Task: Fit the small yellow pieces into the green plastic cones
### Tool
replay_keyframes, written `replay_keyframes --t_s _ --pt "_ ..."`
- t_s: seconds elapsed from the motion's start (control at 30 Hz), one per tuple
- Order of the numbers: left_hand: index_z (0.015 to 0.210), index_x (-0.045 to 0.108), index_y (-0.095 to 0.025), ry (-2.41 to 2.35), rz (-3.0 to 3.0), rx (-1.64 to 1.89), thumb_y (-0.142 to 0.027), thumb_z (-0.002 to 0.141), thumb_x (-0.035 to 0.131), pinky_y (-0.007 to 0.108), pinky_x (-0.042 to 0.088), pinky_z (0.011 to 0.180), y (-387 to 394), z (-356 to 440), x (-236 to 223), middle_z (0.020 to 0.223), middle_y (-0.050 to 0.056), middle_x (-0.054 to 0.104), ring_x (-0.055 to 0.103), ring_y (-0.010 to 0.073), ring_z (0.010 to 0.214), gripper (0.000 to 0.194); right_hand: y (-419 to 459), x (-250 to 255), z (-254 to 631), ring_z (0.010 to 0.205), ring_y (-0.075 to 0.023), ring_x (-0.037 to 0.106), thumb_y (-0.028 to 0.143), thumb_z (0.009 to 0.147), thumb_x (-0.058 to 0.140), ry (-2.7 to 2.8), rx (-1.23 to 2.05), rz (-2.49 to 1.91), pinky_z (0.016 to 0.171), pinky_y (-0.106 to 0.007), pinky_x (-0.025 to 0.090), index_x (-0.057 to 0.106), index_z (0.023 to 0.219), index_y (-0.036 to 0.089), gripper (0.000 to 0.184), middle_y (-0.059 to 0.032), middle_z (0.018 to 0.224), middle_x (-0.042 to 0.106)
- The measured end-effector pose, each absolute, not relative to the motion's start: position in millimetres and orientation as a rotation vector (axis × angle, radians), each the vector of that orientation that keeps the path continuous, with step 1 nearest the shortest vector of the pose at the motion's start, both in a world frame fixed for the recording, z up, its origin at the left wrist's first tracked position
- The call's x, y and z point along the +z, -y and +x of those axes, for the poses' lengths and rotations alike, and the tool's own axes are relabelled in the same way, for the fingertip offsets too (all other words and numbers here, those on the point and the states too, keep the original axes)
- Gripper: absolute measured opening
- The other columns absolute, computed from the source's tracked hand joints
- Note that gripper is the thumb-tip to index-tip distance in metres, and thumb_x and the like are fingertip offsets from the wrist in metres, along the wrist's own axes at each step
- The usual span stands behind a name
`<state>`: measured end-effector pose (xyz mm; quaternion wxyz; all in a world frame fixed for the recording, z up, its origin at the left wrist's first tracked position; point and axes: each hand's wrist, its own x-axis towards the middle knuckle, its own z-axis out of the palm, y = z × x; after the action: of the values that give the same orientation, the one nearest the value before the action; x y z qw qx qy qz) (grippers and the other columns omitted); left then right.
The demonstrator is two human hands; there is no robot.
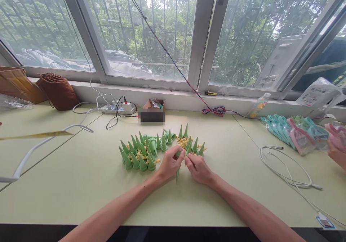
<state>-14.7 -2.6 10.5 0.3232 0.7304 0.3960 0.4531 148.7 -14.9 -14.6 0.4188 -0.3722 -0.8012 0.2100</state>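
My left hand [171, 162] is closed round a green plastic cone [177, 175], whose pointed tip hangs down below the fingers. Right beside it, my right hand [198, 167] is pinched at the cone's wide end; whatever is between its fingertips is too small and hidden to make out. Several green cones [143, 164] stand upright in rows on the table left of my hands. Small yellow pieces [183, 141] lie in a pile just beyond my fingers, with a few more green cones [195, 146] standing around them. Other green cones lie on their sides behind.
A small open cardboard box [154, 104] and a power strip [108, 108] are by the window sill. Bagged teal and pink items [300, 135] lie at the right, near another person's hand [336, 155]. A white cable [286, 179] is coiled on the right side; a bottle [258, 106] stands behind.
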Motion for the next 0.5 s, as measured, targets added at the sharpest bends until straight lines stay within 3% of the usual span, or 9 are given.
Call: replay_keyframes --t_s 0.3,0.5 --pt "0.078 0.055 -0.017 -0.968 1.864 1.163 -0.041 0.098 0.043 0.022 0.037 0.049 -2.8 -18.2 7.9 0.064 -0.001 0.051 0.044 0.01 0.054 0.034 11.6 -19.2 149.2 0.049 -0.0102 0.033 0.03 0.102 0.034 1.984 0.489 -0.956 0.051 -0.024 0.029 0.037 0.069 0.021 0.035 0.0042 0.058 0.039" --pt "0.086 0.055 -0.017 -0.89 1.944 1.139 -0.032 0.097 0.044 0.022 0.043 0.055 -1.6 -22.9 10.2 0.093 0.005 0.059 0.053 0.0113 0.068 0.022 12.6 -15.9 148.4 0.047 -0.0094 0.025 0.029 0.102 0.033 1.939 0.471 -0.934 0.048 -0.024 0.024 0.028 0.067 0.022 0.035 0.0063 0.056 0.03"
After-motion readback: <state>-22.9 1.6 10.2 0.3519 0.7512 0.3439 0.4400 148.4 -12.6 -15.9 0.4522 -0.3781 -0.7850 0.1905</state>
